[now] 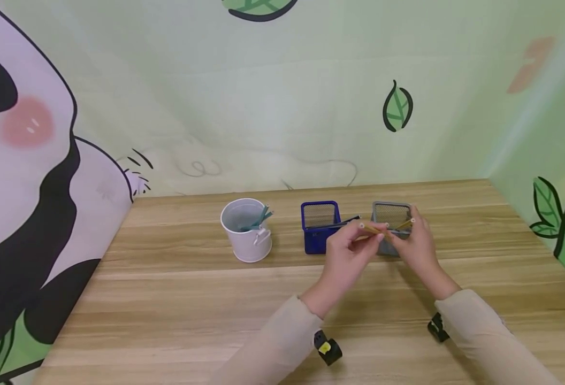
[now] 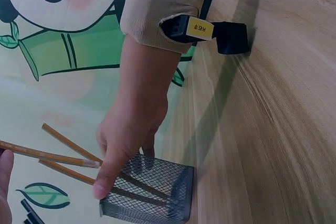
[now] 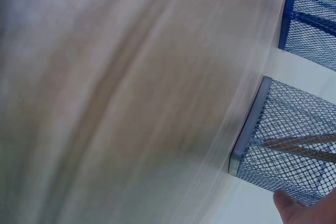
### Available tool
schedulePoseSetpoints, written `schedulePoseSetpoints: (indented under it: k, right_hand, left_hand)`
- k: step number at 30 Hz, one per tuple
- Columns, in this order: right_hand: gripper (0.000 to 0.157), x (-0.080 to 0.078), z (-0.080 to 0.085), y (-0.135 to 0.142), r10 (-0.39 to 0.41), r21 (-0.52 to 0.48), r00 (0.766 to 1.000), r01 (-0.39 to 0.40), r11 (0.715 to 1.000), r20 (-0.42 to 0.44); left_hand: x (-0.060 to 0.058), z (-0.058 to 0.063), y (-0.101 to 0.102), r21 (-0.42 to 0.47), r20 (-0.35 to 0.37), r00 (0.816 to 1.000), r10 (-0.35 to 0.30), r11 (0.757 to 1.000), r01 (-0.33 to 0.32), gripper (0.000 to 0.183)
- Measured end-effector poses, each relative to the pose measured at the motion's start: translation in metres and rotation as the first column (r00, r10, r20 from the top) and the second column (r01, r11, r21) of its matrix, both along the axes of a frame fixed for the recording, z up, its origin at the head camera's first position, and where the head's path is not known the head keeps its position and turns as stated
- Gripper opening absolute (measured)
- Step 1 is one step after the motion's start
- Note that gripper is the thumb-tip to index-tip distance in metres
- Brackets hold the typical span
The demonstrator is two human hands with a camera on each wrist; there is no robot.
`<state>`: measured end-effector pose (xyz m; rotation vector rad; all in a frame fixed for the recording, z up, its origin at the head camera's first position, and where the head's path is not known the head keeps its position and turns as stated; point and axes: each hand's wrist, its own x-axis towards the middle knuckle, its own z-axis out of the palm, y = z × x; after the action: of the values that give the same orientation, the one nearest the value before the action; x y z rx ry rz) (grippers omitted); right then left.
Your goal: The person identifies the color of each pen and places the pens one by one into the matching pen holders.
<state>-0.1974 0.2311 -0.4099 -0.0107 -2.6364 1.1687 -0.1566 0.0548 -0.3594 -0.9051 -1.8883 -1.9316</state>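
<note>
My left hand (image 1: 347,259) pinches a yellow-brown pencil (image 1: 371,229) over the front of the grey mesh pen holder (image 1: 387,248). With the thumb at its rim, my right hand (image 1: 417,247) holds that pen holder from the right. In the left wrist view, two more yellow-brown pencils (image 2: 65,141) lean out of the grey holder (image 2: 181,195), and the end of the held pencil (image 2: 52,155) reaches near the right thumb. At the left edge only a bit of the left hand (image 2: 5,187) shows. The right wrist view catches the right fingers (image 3: 312,211) against the mesh.
Left of the grey holder stands a blue mesh pen holder (image 1: 316,243) with dark pencils (image 1: 335,223) in it. Farther left is a white bucket (image 1: 249,246) holding several teal pencils (image 1: 261,216). A printed backdrop (image 1: 282,117) rises behind the wooden table (image 1: 176,299).
</note>
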Motion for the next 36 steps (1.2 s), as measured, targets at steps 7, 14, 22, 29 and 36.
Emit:
schedulePoseSetpoints:
  k: [7,14,22,29,36]
  right_hand:
    - [0.087,-0.001,-0.002,0.001,0.010,-0.014,1.000,-0.010,1.000,-0.011]
    - [0.092,0.000,0.001,0.002,0.012,-0.027,1.000,-0.011,1.000,0.022]
    - [0.083,-0.001,-0.003,0.000,0.009,-0.010,0.999,-0.009,1.000,-0.040]
    - [0.083,0.000,-0.004,0.000,-0.006,-0.007,1.000,0.006,1.000,-0.026]
    - [0.084,-0.001,-0.004,0.000,-0.013,-0.005,0.999,0.013,1.000,-0.029]
  left_hand:
    - [-0.006,-0.006,0.006,0.033,-0.049,0.999,0.022,0.999,-0.020,0.013]
    - [-0.011,-0.007,0.009,0.017,-0.042,0.997,0.064,0.998,-0.063,0.014]
    - [-0.014,-0.009,0.015,0.022,-0.006,0.998,0.059,0.998,-0.059,0.014]
    - [-0.017,-0.014,0.020,-0.001,-0.007,0.996,0.084,0.996,-0.084,0.013]
    - [-0.018,-0.017,0.021,-0.028,-0.044,0.991,0.127,0.991,-0.128,0.014]
